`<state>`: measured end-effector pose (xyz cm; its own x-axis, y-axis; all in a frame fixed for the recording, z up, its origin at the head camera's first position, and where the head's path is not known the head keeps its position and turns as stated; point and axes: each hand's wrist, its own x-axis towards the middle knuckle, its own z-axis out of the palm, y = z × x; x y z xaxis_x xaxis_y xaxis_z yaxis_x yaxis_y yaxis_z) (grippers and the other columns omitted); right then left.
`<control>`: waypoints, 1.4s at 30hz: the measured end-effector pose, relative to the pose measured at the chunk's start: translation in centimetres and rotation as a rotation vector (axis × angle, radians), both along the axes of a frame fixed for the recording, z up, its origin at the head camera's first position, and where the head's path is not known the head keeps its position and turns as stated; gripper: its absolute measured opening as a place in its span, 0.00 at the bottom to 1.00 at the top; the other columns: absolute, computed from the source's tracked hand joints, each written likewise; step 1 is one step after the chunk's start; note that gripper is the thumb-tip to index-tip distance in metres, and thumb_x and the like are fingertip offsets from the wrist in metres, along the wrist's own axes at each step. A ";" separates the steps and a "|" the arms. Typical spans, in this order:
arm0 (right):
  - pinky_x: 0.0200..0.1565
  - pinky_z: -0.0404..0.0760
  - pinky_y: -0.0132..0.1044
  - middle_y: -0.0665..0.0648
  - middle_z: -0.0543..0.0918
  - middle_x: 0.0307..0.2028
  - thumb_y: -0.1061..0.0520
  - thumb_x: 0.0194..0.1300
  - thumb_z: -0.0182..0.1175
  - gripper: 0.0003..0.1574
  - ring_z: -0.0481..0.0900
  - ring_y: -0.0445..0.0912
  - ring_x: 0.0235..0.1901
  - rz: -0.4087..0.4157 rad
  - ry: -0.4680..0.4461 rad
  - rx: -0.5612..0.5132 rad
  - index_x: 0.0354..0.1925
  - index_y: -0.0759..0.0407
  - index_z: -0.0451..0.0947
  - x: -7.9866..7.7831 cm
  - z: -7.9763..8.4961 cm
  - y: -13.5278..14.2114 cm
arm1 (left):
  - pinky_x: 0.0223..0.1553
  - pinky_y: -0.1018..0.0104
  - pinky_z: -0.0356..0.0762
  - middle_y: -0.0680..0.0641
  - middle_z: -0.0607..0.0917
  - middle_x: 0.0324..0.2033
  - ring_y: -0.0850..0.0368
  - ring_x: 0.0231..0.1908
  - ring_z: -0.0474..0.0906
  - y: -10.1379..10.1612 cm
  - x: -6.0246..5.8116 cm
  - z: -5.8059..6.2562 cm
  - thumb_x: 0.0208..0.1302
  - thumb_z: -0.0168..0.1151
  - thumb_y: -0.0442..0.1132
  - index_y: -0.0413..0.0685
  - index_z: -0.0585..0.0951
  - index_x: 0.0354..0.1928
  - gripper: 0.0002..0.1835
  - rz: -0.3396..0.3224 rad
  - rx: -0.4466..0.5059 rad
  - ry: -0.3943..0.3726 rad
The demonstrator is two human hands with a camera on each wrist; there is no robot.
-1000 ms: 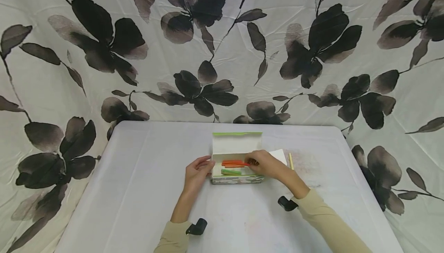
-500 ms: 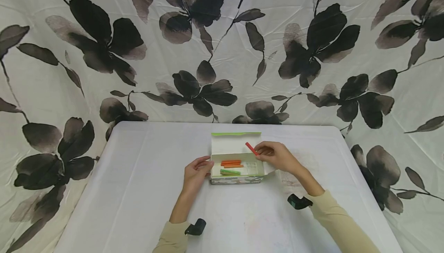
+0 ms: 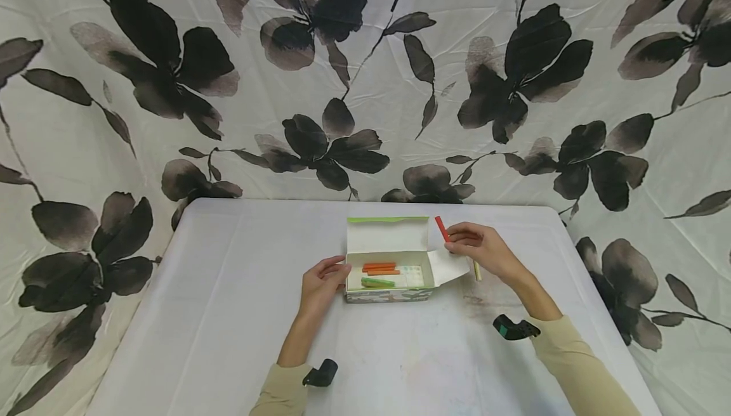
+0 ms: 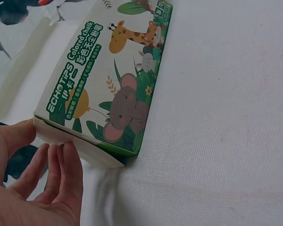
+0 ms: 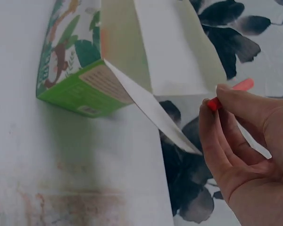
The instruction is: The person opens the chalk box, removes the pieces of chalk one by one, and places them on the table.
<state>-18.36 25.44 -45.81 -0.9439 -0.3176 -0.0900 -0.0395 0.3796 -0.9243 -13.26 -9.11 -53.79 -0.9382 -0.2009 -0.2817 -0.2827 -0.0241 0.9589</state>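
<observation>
An open chalk box (image 3: 388, 297) stands on the table with its lid raised. Inside lie several orange chalk sticks (image 3: 379, 266) and green chalk (image 3: 377, 283) at the left part. My left hand (image 3: 322, 284) holds the box's left end, thumb at the corner and fingers against the end flap (image 4: 89, 153). Beyond the box's right end, above the table, my right hand (image 3: 482, 248) pinches a red chalk stick (image 3: 442, 229) between thumb and fingertips. In the right wrist view the stick (image 5: 244, 85) pokes out past the thumb.
The box's right side flap (image 3: 447, 266) sticks outward. A yellow chalk stick (image 3: 476, 271) lies on the white table (image 3: 251, 264) beside it, partly hidden. Reddish smudges (image 3: 475, 302) mark the cloth there. A floral curtain (image 3: 337, 86) hangs behind the table.
My right hand has lifted the red chalk stick out of the box and carried it right, past the side flap. The left hand stays at the box's left end.
</observation>
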 end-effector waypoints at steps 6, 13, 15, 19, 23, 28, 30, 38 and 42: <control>0.54 0.80 0.30 0.66 0.84 0.53 0.53 0.71 0.68 0.29 0.85 0.44 0.49 -0.072 -0.023 0.002 0.63 0.68 0.75 0.4 -0.1 1.8 | 0.35 0.69 0.83 0.44 0.85 0.42 0.59 0.36 0.82 -0.2 0.0 -0.1 0.65 0.72 0.37 0.38 0.83 0.57 0.20 0.001 0.016 0.015; 0.57 0.82 0.37 0.67 0.80 0.57 0.51 0.72 0.67 0.33 0.83 0.37 0.49 -0.142 -0.045 -0.003 0.67 0.68 0.72 1.3 -1.3 3.8 | 0.36 0.69 0.83 0.43 0.85 0.43 0.57 0.37 0.83 -0.3 0.1 -0.1 0.66 0.71 0.37 0.38 0.83 0.57 0.20 -0.006 0.013 0.021; 0.56 0.82 0.35 0.68 0.80 0.58 0.52 0.73 0.66 0.34 0.82 0.34 0.49 -0.159 -0.045 -0.006 0.67 0.68 0.71 1.6 -1.8 4.3 | 0.36 0.68 0.84 0.43 0.85 0.43 0.55 0.38 0.83 -0.3 0.1 -0.1 0.66 0.72 0.37 0.39 0.83 0.57 0.20 -0.003 0.012 0.020; 0.54 0.81 0.32 0.66 0.81 0.57 0.50 0.72 0.66 0.34 0.81 0.32 0.48 -0.199 -0.056 0.005 0.67 0.69 0.71 2.2 -2.9 5.3 | 0.35 0.69 0.83 0.42 0.85 0.43 0.49 0.40 0.84 -0.2 0.1 -0.1 0.66 0.72 0.37 0.38 0.83 0.57 0.20 0.003 0.021 0.025; 0.53 0.81 0.29 0.66 0.81 0.58 0.45 0.71 0.67 0.38 0.80 0.30 0.47 -0.255 -0.082 0.054 0.67 0.67 0.72 2.6 -4.0 6.0 | 0.35 0.70 0.83 0.43 0.85 0.42 0.49 0.40 0.84 -0.2 0.2 0.0 0.65 0.72 0.37 0.38 0.83 0.57 0.20 0.007 0.031 0.029; 0.50 0.78 0.24 0.67 0.80 0.60 0.43 0.71 0.67 0.39 0.78 0.28 0.47 -0.302 -0.112 0.109 0.68 0.66 0.71 3.1 -5.2 6.7 | 0.34 0.70 0.83 0.43 0.85 0.41 0.50 0.40 0.84 -0.2 0.1 -0.1 0.66 0.72 0.37 0.37 0.83 0.58 0.20 0.001 0.043 0.029; 0.49 0.77 0.23 0.66 0.81 0.59 0.44 0.71 0.66 0.39 0.78 0.28 0.46 -0.318 -0.128 0.122 0.68 0.66 0.71 3.3 -5.7 7.0 | 0.34 0.70 0.82 0.43 0.85 0.42 0.51 0.40 0.84 -0.2 0.1 -0.1 0.66 0.72 0.36 0.36 0.82 0.59 0.21 -0.005 0.049 0.028; 0.45 0.79 0.25 0.63 0.84 0.55 0.47 0.71 0.67 0.35 0.79 0.30 0.42 -0.367 -0.189 0.155 0.65 0.68 0.74 3.5 -7.5 7.6 | 0.37 0.67 0.84 0.41 0.85 0.45 0.52 0.40 0.83 -0.1 0.0 -0.1 0.67 0.71 0.36 0.34 0.81 0.60 0.22 -0.009 0.055 0.028; 0.43 0.83 0.27 0.64 0.85 0.52 0.51 0.71 0.68 0.33 0.81 0.31 0.40 -0.373 -0.189 0.168 0.63 0.72 0.74 3.5 -8.1 7.7 | 0.36 0.68 0.84 0.41 0.85 0.44 0.53 0.38 0.83 -0.1 0.1 -0.1 0.67 0.71 0.37 0.35 0.82 0.59 0.21 -0.004 0.035 0.030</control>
<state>-14.85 33.12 -53.95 -0.9531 0.0752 -0.2930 0.2921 0.4809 -0.8267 -13.19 -9.17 -53.89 -0.9471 -0.1874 -0.2605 -0.2545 -0.0563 0.9654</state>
